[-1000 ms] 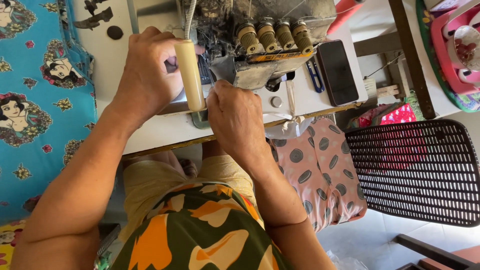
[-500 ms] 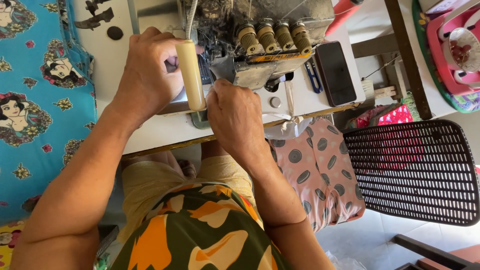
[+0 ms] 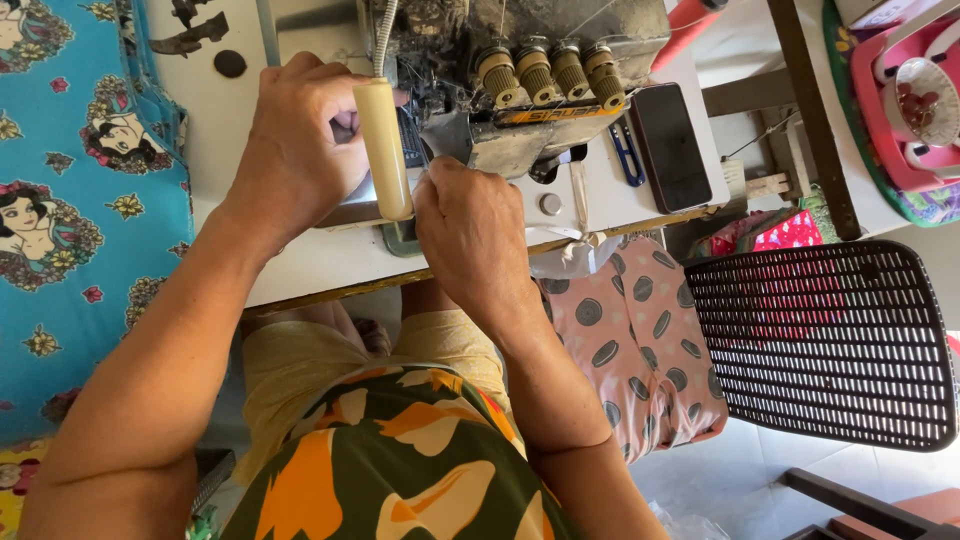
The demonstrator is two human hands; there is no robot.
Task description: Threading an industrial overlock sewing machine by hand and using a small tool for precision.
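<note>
My left hand (image 3: 300,150) is closed around a cream-coloured tube (image 3: 383,150) that hangs from a flexible metal hose in front of a worn overlock sewing machine (image 3: 530,90). My right hand (image 3: 475,235) is just right of the tube. Its fingers are bunched together at the machine's needle area, and what they pinch is hidden. Both forearms reach up from my lap over the front edge of the white machine table (image 3: 310,265).
A dark phone (image 3: 670,145) and blue thread snips (image 3: 628,155) lie right of the machine. Pink dotted fabric (image 3: 640,340) hangs below the table edge. A black mesh chair (image 3: 820,340) stands at right, blue cartoon-print cloth (image 3: 70,200) at left, and a pink basket (image 3: 900,90) at the top right.
</note>
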